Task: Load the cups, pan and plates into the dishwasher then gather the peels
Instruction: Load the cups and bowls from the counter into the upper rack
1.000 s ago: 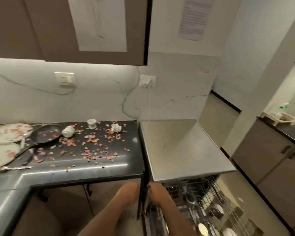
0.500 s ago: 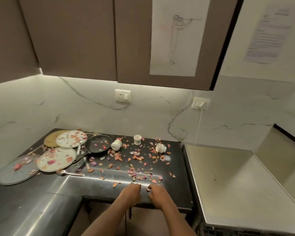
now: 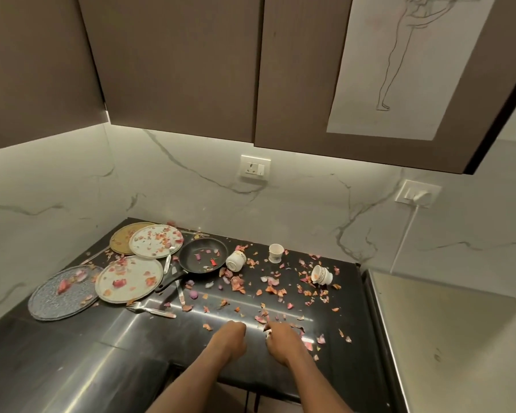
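Several plates lie at the left of the black counter (image 3: pixel 72 353): a gold plate (image 3: pixel 120 240), two white plates (image 3: pixel 154 242) (image 3: pixel 128 280) and a grey plate (image 3: pixel 61 293), all strewn with peels. A black pan (image 3: pixel 203 254) sits beside them. One white cup (image 3: pixel 275 253) stands upright; two others (image 3: pixel 236 260) (image 3: pixel 320 274) lie on their sides. Pink and orange peels (image 3: pixel 268 289) are scattered across the counter. My left hand (image 3: pixel 230 338) and my right hand (image 3: pixel 282 341) hover side by side at the counter's front edge, fingers loosely curled, holding nothing.
A fork (image 3: pixel 151 310) lies in front of the plates, more cutlery (image 3: pixel 179 290) by the pan handle. The dishwasher's steel top (image 3: pixel 447 338) adjoins the counter on the right. Brown wall cabinets (image 3: pixel 176 70) hang overhead. A plugged socket (image 3: pixel 416 193) is on the marble wall.
My view has swung left from the open dishwasher rack to the counter. Both hands have left the rack and come forward over the counter's front edge, among the nearest peels.
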The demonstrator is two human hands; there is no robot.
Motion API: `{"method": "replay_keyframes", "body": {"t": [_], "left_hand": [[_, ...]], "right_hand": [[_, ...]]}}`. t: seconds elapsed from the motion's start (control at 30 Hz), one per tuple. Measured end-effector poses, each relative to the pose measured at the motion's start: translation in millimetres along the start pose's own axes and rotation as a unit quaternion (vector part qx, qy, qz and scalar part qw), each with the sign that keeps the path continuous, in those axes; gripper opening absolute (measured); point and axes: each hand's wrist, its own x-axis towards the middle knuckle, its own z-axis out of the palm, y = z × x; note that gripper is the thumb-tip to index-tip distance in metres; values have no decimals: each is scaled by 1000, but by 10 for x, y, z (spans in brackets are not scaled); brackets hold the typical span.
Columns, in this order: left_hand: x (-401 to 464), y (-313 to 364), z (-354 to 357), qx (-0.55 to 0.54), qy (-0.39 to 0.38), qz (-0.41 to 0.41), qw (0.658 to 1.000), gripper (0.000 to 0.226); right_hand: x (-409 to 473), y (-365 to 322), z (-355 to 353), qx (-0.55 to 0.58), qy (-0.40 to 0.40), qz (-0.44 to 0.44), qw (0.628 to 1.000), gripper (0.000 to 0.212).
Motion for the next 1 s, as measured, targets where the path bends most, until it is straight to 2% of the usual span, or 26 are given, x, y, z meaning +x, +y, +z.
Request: {"method": "replay_keyframes", "body": {"t": [0.4,0.6,0.8,1.0], "left_hand": [[1258,455,-221,-16,-30,-8,999,28],[1728,657,-192,-2,-57,-9,998,29],[2244,750,-286,0,-51,5,999,28],[2654,783,-383,8,-56,-1,998,30]], "right_hand": [[1416,677,-570,0,-9,88,996,30],[1857,1035,-867,-5,26,140,990,58],[2251,1394,-1051,-16,76,185,980,93],[2637,1627,-1092,7,28,192,981,108]]}}
